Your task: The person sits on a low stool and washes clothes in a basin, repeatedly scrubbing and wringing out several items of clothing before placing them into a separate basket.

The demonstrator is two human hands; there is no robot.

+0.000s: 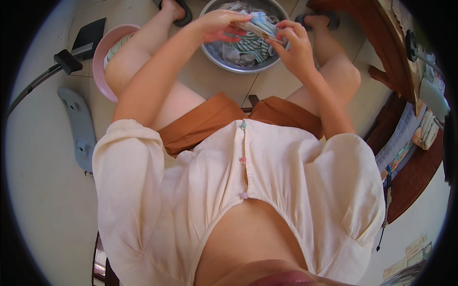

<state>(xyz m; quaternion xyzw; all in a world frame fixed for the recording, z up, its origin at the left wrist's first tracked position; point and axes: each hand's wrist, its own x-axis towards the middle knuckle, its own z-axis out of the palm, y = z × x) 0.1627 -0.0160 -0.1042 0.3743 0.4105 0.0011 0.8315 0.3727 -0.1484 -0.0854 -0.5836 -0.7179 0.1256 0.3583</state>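
Between my two hands, a wet-looking light cloth with a blue patch (pixel 260 20) is stretched over a round metal basin (pixel 234 68). My left hand (pixel 226 25) holds its left end, thumb on top and the other fingers spread beneath. The right end is pinched between the thumb and fingers of my right hand (pixel 290 38). Inside the basin lie a green-and-white striped cloth (pixel 253 48) and crumpled whitish, sheer fabric (pixel 234 53). What the held cloth is cannot be told.
A pink plastic basin (pixel 98 64) with pale cloth in it stands beside my left knee. Farther left are a black dustpan (pixel 89 39) and a brush head (pixel 68 61). Dark wooden furniture (pixel 384 32) rises on the right. My slippered feet flank the metal basin.
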